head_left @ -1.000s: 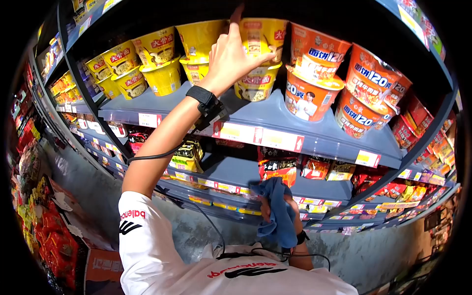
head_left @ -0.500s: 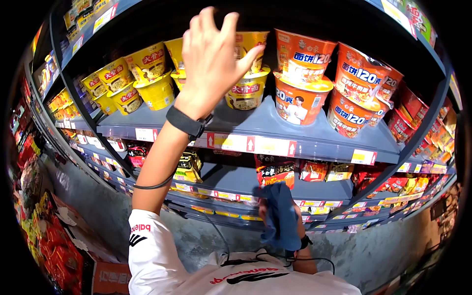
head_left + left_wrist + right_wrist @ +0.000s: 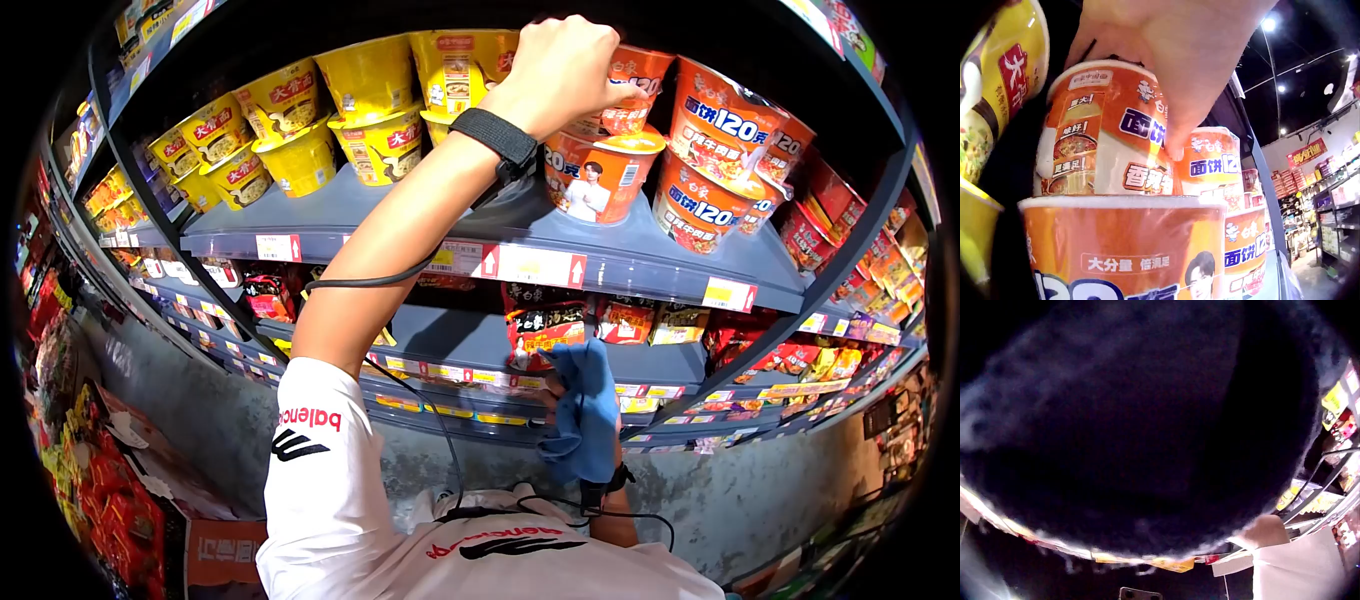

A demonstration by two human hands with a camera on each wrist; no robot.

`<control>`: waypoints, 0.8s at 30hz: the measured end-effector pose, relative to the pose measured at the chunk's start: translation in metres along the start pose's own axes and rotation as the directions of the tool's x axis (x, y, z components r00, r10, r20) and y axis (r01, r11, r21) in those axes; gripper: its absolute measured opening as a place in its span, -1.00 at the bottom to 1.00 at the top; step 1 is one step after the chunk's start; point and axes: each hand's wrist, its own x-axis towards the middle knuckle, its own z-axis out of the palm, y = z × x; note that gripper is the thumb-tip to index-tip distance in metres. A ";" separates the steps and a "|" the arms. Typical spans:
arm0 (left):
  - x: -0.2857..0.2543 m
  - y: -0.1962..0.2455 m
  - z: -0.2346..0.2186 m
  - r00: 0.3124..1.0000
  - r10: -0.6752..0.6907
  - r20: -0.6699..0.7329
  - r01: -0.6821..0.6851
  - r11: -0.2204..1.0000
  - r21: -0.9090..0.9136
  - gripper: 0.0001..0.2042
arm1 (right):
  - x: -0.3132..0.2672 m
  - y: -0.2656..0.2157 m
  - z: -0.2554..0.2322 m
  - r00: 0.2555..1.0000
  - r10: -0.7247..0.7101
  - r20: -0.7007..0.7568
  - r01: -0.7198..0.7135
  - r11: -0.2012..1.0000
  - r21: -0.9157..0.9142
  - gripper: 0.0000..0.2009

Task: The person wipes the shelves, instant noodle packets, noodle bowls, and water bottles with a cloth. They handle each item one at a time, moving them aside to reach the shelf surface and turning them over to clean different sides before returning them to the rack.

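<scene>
Cup (image 3: 1110, 140), orange, upper middle of head frame, sits on lower cup (image 3: 600, 185) | left hand (image 3: 560, 75) curled over it, thumb on side, fingertips hidden | right hand (image 3: 550, 393), lower middle, grips blue cloth (image 3: 585, 425) | best: hold gently, keep lower cup still

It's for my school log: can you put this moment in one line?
left hand: on upper orange tub | right hand: holds cloth | yellow tubs: stacked, same shelf
</scene>
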 end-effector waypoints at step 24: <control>-0.307 0.025 -0.030 0.908 -0.098 -0.408 -0.188 0.774 -0.605 -0.64 | 0.011 0.025 0.051 0.984 0.031 0.177 0.004 0.981 -0.195 -0.51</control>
